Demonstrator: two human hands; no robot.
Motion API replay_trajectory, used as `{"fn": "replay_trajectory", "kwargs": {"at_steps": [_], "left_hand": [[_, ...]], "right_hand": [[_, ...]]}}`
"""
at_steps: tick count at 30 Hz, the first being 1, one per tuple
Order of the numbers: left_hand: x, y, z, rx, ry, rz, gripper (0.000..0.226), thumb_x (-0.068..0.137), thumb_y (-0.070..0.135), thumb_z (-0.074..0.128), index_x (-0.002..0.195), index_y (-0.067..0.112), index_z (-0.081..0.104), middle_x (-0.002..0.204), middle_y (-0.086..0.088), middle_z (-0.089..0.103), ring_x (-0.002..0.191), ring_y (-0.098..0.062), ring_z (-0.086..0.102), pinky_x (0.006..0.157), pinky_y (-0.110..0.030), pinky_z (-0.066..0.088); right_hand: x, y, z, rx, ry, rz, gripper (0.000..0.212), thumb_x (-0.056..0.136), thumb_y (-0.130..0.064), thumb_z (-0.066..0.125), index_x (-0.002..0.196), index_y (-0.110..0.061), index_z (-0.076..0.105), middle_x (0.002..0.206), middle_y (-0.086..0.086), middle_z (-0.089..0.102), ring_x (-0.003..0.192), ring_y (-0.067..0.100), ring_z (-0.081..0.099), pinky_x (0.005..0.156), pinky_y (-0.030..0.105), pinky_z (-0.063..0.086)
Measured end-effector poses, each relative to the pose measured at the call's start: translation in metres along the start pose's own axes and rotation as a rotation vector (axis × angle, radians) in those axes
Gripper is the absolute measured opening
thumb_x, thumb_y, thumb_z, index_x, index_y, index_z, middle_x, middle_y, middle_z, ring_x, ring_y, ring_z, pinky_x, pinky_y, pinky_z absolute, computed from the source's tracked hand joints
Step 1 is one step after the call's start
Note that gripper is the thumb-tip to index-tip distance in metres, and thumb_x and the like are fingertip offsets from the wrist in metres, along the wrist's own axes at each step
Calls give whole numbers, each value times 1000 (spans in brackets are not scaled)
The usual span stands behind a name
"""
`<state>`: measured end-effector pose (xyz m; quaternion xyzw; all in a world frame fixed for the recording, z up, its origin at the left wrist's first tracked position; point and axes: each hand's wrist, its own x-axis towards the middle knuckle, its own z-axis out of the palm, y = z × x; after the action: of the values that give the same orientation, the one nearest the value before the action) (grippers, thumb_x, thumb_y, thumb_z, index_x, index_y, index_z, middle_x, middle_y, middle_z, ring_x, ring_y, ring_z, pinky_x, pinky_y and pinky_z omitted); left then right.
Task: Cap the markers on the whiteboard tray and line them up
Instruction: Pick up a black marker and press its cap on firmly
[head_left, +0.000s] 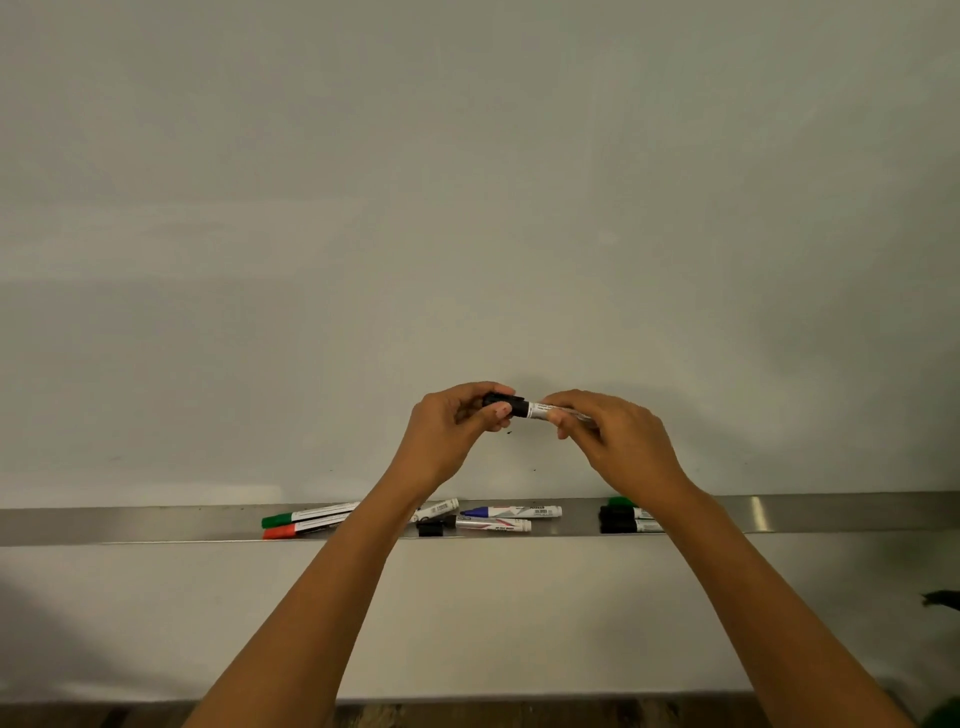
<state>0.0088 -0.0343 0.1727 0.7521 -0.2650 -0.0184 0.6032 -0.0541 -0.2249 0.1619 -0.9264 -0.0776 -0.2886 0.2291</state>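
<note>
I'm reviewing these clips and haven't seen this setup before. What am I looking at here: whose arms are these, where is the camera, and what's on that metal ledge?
There is no machine: a person wears a camera on the head, so this single view looks forward and down along their bare arms. The left hand pinches the black cap end of a black marker, and the right hand holds its white barrel, in front of the whiteboard. Below runs the metal tray. On it lie a green marker, a red marker, a blue marker, a loose black cap and more markers, partly hidden behind the arms.
</note>
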Motion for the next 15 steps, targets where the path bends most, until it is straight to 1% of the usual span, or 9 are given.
{"fn": "replay_trajectory", "kwargs": {"at_steps": [2,3,5,7,10,13,15], "left_hand": [[-2,-8,8,112,15,-18,20,85,19,64,103,24,67,92,3,70,84,-5,64,78,-5,48],[-4,-12,11,153,29,-21,21,85,19,64,105,23,66,94,6,68,86,-3,62,75,0,46],[-7,-21,16,167,64,-53,20,85,21,64,105,20,66,99,8,66,88,-3,60,72,3,44],[-11,-28,16,171,96,-76,16,86,20,63,101,18,66,98,8,66,85,-1,59,70,3,43],[-16,-41,15,209,111,-100,14,87,16,61,100,17,67,96,7,66,81,0,58,68,3,43],[-19,-56,17,257,109,-140,15,88,15,60,102,14,67,100,4,67,83,-5,58,66,2,43],[-20,-67,18,286,115,-166,16,88,14,59,101,13,67,103,2,68,85,-7,58,64,1,42]], "right_hand": [[-3,13,2,-7,-70,-4,23,91,-41,44,107,-34,60,85,-17,62,74,6,51,65,24,40],[-5,21,4,-8,-75,4,21,92,-38,47,107,-33,60,91,-13,64,79,9,52,71,29,39],[-17,49,4,-35,-60,69,18,91,-32,51,106,-31,60,99,-9,64,88,12,55,78,32,35],[-32,79,1,-94,-47,170,17,90,-29,53,105,-29,61,103,-5,62,94,15,55,78,32,31],[-60,116,-2,-173,-93,327,16,90,-26,55,104,-27,63,104,-2,62,98,20,56,77,30,23],[-84,138,2,-206,-180,402,19,90,-18,54,104,-28,61,107,-1,61,102,21,55,79,30,23],[-89,141,6,-189,-219,411,24,91,-12,52,106,-28,60,111,0,60,104,21,53,81,30,26]]}}
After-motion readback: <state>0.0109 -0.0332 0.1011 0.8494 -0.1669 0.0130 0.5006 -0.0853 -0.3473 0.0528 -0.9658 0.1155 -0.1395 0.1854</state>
